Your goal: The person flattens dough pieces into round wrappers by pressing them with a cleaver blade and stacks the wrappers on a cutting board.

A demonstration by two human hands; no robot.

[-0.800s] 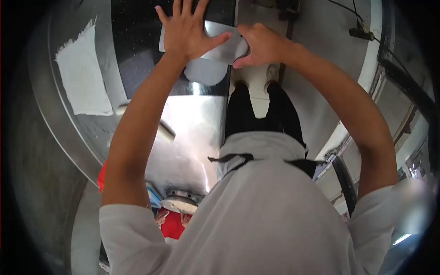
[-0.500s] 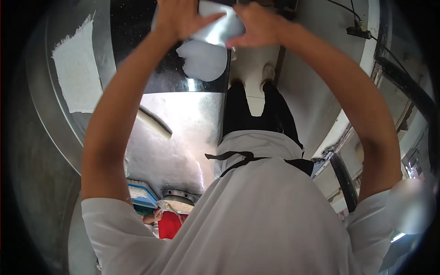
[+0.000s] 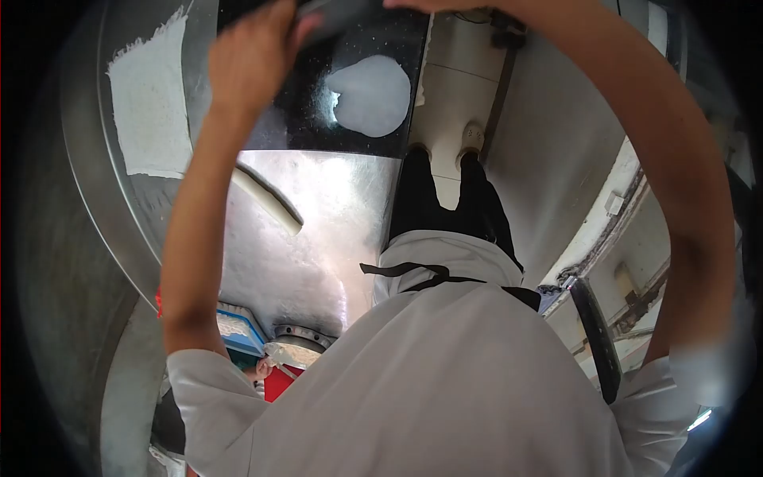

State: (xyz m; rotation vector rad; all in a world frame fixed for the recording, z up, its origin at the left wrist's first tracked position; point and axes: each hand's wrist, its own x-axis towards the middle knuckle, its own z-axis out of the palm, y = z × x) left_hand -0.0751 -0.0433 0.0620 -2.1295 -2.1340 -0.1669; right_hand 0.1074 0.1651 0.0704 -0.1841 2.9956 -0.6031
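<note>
A smooth, thin grey sheet (image 3: 343, 14), blurred and partly cut off by the top edge, is held between my hands. My left hand (image 3: 253, 57) grips its left end with curled fingers, the thumb smeared by motion. Only a sliver of my right hand (image 3: 429, 4) shows at the top edge, against the sheet's other end; most of its fingers are out of view. Beneath lies the glossy black work surface (image 3: 298, 131), speckled with white. On it shows a pale rounded patch (image 3: 372, 97); whether this is a flat sheet or a reflection I cannot tell.
A pale rod like a rolling pin (image 3: 269, 203) lies on the metal table (image 3: 318, 262). A frayed white cloth (image 3: 149, 99) lies left. Near me are a blue tray (image 3: 248, 334), a round metal pan (image 3: 298, 346) and another person's hand (image 3: 258, 370).
Both hands have moved farther apart, my right one up and largely out of view. The sheet between them has gone from bright to dark grey. The pale patch looks rounder.
</note>
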